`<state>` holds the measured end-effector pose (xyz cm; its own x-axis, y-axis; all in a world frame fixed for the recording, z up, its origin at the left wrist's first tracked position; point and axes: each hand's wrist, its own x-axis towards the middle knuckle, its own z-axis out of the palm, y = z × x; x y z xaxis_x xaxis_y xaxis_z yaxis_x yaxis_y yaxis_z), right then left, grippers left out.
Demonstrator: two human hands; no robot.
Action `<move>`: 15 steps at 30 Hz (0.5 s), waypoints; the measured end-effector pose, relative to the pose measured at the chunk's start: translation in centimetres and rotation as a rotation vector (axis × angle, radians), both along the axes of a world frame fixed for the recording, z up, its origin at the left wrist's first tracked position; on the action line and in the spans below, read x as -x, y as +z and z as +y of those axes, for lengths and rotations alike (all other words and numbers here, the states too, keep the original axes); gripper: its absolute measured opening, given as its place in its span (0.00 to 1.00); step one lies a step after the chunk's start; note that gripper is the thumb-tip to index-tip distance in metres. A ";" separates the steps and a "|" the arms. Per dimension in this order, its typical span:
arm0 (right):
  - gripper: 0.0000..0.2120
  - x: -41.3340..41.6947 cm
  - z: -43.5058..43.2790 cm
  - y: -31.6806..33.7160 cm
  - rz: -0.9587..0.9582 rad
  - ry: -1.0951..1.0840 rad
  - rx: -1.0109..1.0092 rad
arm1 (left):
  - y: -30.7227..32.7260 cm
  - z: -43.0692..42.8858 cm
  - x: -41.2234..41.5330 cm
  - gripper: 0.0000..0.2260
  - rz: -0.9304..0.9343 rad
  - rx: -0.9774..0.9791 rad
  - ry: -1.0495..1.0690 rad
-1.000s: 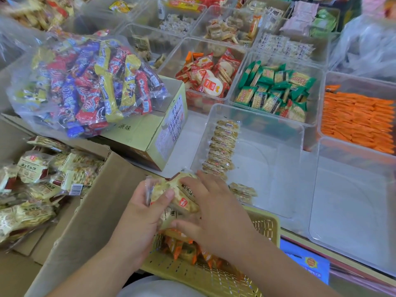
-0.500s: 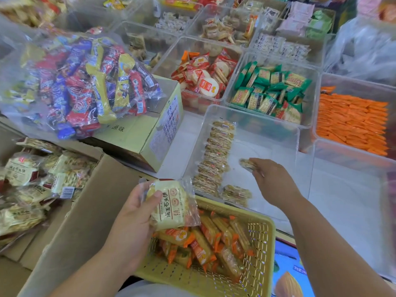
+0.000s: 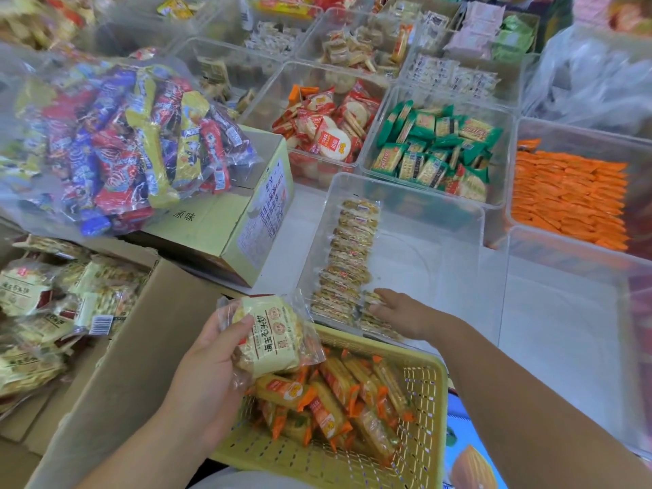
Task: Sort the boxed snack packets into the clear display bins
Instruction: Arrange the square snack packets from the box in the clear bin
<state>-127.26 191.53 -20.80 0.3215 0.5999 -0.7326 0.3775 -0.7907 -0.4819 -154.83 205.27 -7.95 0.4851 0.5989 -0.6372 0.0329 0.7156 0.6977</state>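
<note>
My left hand (image 3: 208,361) grips a clear bag of pale yellow biscuit packets (image 3: 273,335) above the yellow basket's left corner. My right hand (image 3: 405,314) reaches into the near end of a clear display bin (image 3: 423,241), fingers on a small biscuit packet (image 3: 372,298) beside a row of the same packets (image 3: 351,255) that runs along the bin's left side. More bags of this biscuit lie in an open cardboard box (image 3: 116,365) at the left.
A yellow mesh basket (image 3: 423,418) holding orange-wrapped packets sits below my hands. A yellow carton (image 3: 240,220) bears a big bag of mixed bars (image 3: 116,142). Other clear bins hold red, green (image 3: 434,150) and orange (image 3: 568,195) packets. Another clear bin (image 3: 564,330) stands right.
My right hand left the bag, carried one small packet into the bin, then drew back to the row's near end. My left hand keeps hold of the bag.
</note>
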 end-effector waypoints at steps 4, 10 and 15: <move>0.35 0.2 -0.2 0.7 0.006 0.039 -0.009 | 0.1 0.1 0.0 0.14 -0.023 0.040 -0.003; 0.33 1.3 -0.3 6.0 -0.236 -0.005 -0.153 | 0.9 0.9 -0.5 0.17 -0.057 0.033 -0.094; 0.31 7.9 -0.1 13.0 -0.037 -0.200 -0.588 | 1.9 1.0 -2.3 0.13 -0.029 -0.207 -0.184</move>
<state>-135.13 191.40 -7.78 0.4886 0.8250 -0.2841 0.2744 -0.4544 -0.8475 -152.54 206.22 -6.06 0.6140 0.6150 -0.4947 0.1269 0.5417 0.8309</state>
